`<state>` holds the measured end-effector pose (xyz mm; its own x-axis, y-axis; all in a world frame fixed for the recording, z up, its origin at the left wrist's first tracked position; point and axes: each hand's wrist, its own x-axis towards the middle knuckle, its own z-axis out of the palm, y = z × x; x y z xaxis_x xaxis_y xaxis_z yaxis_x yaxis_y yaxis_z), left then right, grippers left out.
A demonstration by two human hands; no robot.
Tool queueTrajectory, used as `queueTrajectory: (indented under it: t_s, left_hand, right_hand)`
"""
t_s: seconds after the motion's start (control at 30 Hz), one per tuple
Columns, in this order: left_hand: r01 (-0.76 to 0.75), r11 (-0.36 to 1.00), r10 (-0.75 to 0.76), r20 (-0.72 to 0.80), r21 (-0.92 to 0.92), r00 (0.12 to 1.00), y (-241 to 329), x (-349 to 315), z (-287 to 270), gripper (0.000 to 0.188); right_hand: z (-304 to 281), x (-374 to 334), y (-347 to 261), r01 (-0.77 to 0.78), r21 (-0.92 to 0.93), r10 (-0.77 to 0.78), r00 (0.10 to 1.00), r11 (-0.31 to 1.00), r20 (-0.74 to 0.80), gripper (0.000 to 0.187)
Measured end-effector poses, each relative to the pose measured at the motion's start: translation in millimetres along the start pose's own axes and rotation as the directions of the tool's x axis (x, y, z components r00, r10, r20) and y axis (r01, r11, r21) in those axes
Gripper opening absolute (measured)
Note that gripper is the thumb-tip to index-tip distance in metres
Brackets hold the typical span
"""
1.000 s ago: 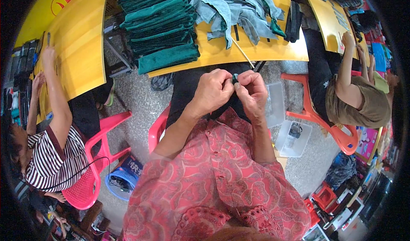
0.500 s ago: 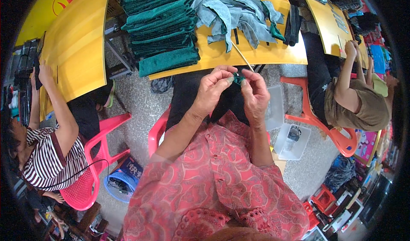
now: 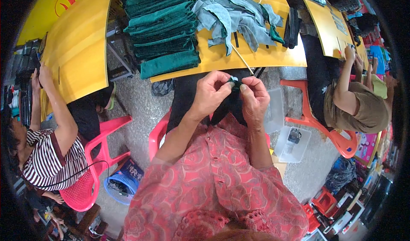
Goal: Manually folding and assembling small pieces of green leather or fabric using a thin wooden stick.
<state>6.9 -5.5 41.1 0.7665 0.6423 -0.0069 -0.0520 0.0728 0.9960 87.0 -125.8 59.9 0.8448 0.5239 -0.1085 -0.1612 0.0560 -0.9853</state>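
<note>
Between my hands, just off the table's near edge, is a small piece of dark green velvet fabric (image 3: pixel 234 81) with a pale spot at its top. My left hand (image 3: pixel 212 91) pinches its left side between thumb and fingers. With thumb and forefinger, my right hand (image 3: pixel 255 94) grips the other side. Most of the piece is hidden by the fingertips. Beyond my hands a thin wooden stick (image 3: pixel 243 60) juts over the table edge. Past it lies a loose heap of grey-backed green fabric strips (image 3: pixel 247 21). A tall stack of folded green velvet pieces (image 3: pixel 164 32) stands to its left.
The yellow table (image 3: pixel 273 58) ends just ahead of my hands. Black strips (image 3: pixel 291 27) lie at its right. A person in stripes (image 3: pixel 57 155) sits left near a pink chair (image 3: pixel 83 189); another (image 3: pixel 358 106) sits right on an orange chair (image 3: pixel 299 117). Clear plastic bins (image 3: pixel 292 143) stand on the floor.
My hands have drawn closer together around the green fabric, the left fingers curling in more. The piece looks more bunched, with a pale part now showing on top.
</note>
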Motion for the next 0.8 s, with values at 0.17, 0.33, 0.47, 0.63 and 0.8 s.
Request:
queueTrajectory:
  t_s: [0.17, 0.33, 0.47, 0.63, 0.8]
  left_hand:
    - [-0.069, 0.996, 0.071, -0.030, 0.059, 0.997, 4, -5, -3, 0.013]
    - [-0.024, 0.983, 0.043, -0.101, 0.184, 0.994, 3, -1, -2, 0.012]
    - [0.033, 0.999, -0.031, -0.186, 0.008, 0.982, 8, 2, 2, 0.014]
    - [-0.094, 0.981, 0.110, -0.087, 0.171, 0.990, 5, 4, 0, 0.012]
    - [-0.145, 0.943, 0.199, -0.158, 0.301, 0.967, -1, 2, 3, 0.010]
  right_hand:
    - [-3, 0, -2, -0.146, 0.170, 0.141, 0.989, 0.975, 0.043, 0.016]
    - [15, -11, -8, 0.045, -0.052, -0.040, 0.996, 0.998, 0.084, 0.013]
    - [17, -9, -3, 0.117, -0.089, -0.107, 0.989, 0.989, 0.102, 0.013]
    - [6, 1, 0, -0.008, -0.001, 0.008, 0.999, 1.000, 0.039, 0.017]
    - [6, 7, -1, 0.182, -0.275, -0.145, 0.978, 0.944, 0.151, 0.018]
